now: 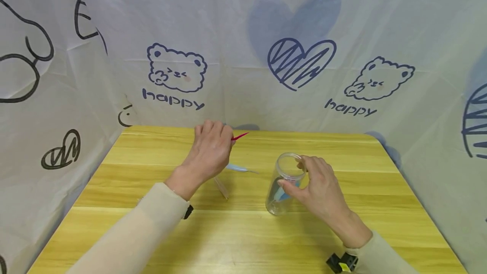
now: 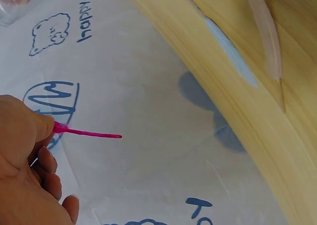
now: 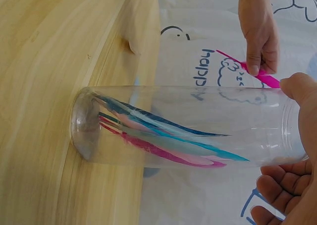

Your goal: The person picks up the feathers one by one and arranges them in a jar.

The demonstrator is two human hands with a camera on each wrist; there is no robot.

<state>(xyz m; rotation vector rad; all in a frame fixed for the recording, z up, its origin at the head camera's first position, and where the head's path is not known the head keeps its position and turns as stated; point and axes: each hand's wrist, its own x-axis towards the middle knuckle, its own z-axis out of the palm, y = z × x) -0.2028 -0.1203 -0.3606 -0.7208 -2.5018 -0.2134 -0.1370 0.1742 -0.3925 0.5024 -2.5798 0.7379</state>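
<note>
My left hand [image 1: 213, 149] is raised over the far side of the table and pinches a magenta feather [image 3: 268, 80] between thumb and fingers. Its thin quill [image 2: 94, 134] sticks out past the fingertips in the left wrist view. My right hand [image 1: 323, 185] grips a clear plastic jar [image 3: 233, 106] near its rim, thumb on the near side. The jar stands slightly tilted, its lidless mouth upward. Inside lean several feathers [image 3: 168, 136] in dark blue, turquoise, pale and magenta. The feather in my left hand is apart from the jar, to its left.
A light blue feather [image 1: 237, 168] lies on the wooden table [image 1: 236, 240] between the hands. Nearer me, partly under the left arm, is a pale pink feather [image 2: 267, 34]. Behind the table's far edge hangs a white printed cloth [image 1: 236, 83], also along both sides.
</note>
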